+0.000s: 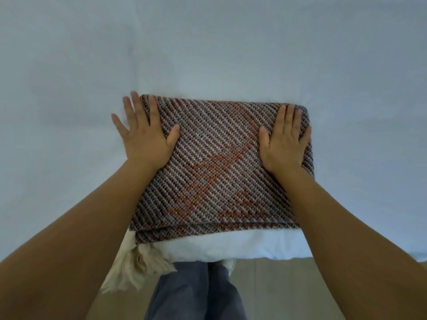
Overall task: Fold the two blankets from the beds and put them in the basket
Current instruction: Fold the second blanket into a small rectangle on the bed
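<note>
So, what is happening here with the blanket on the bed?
A person is folding a woven blanket on a bed with a pale sheet. The blanket already lies as a folded rectangle near the bed's edge. The left hand presses flat on its left end, partly on the sheet, and the right hand presses flat on its right end. A cream tassel hangs over the edge. No basket is in view.

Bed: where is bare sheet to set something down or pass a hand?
Bare sheet lies beyond the folded blanket and on both sides. The near edge is crowded: blanket, tassels, with left hand and right hand flat on it.
</note>
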Motion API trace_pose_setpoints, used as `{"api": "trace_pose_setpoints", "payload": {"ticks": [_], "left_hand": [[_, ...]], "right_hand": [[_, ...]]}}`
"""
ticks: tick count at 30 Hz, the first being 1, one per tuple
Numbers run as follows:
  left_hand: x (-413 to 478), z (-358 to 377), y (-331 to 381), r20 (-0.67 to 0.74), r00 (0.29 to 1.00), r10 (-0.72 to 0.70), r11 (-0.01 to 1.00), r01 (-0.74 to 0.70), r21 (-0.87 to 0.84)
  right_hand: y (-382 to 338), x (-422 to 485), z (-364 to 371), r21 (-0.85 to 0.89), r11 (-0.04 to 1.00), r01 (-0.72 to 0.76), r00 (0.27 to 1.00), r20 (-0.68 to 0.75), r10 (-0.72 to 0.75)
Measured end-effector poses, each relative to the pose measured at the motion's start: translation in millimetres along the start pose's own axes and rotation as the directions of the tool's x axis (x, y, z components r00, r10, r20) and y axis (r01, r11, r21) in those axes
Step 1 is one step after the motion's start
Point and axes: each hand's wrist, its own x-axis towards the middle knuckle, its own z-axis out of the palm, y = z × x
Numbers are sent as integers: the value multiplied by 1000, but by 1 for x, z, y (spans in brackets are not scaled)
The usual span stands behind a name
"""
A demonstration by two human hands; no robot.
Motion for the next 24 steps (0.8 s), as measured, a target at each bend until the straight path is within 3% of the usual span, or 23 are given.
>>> {"api": "trace_pose_setpoints", "payload": {"ticks": [2, 4, 7, 9, 13, 19, 22, 24], "left_hand": [[-21, -10, 16, -106, 994, 20, 1000, -21, -10], [-64, -8, 38, -200, 975, 100, 991, -116, -68], [-135, 16, 62, -76, 984, 159, 984, -164, -68], [-157, 31, 57, 15, 990, 143, 988, -142, -53], [-163, 43, 32, -16, 989, 148, 987, -149, -67], [-164, 48, 17, 29, 999, 37, 997, -35, -74], [-152, 38, 23, 27, 999, -41, 985, 45, -169], [-135, 26, 23, 23, 992, -121, 954, 122, -274]], "right_hand": [[-15, -16, -13, 82, 993, 90, 994, -72, -84], [-45, -55, -13, 167, 946, 279, 954, -162, -252], [-66, -125, 15, 156, 844, 513, 858, -75, -508], [-46, -140, 32, 98, 854, 512, 855, 42, -517], [19, -137, 42, 11, 876, 482, 876, 19, -482], [101, -130, 31, -14, 966, 257, 952, 178, -250], [115, -119, 12, 26, 942, 335, 902, 279, -329], [108, -111, -7, 89, 923, 375, 906, 175, -385]]}}
